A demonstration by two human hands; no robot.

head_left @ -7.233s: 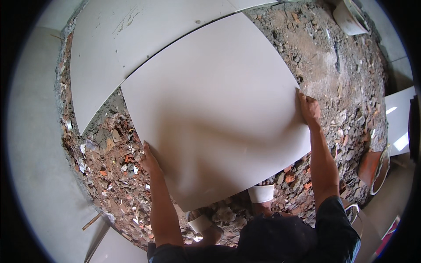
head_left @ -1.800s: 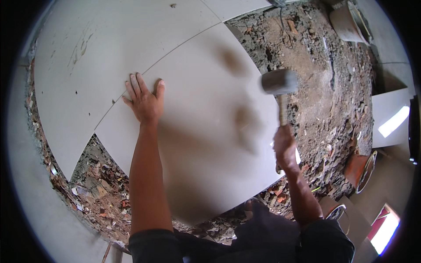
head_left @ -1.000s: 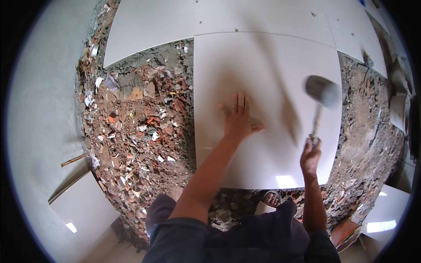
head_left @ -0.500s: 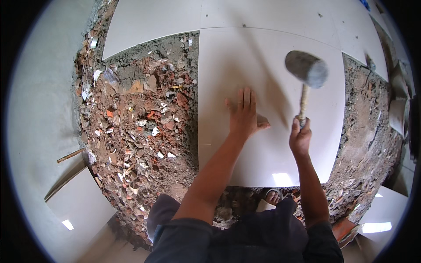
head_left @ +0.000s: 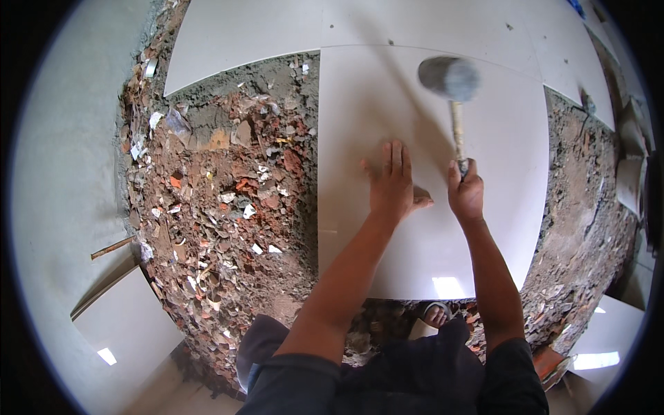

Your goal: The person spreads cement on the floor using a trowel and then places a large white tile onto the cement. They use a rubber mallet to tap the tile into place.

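A large glossy off-white floor tile (head_left: 484, 228) lies in front of me, its far edge along the tiles behind it. My left hand (head_left: 394, 188) rests on it near the middle, fingers stretched out and pointing away from me. To its right, my right hand (head_left: 467, 195) is wrapped round the handle of a rubber mallet (head_left: 448, 77). The mallet's grey head, slightly blurred, is up over the far part of the tile, and I see a gap to its shadow. Whether the head touches the tile is not clear; it looks raised.
Broken brick rubble (head_left: 228, 228) covers the ground left of the tile, with a grey mortar strip (head_left: 249, 76) beyond it. Laid tiles (head_left: 242, 28) run along the far side. Bare rough ground (head_left: 581, 187) lies to the right. Another tile (head_left: 128, 318) leans at the lower left wall (head_left: 62, 173).
My right hand and the mallet have shifted left and farther away, above the tile. My left hand stays spread on the tile in about the same spot.
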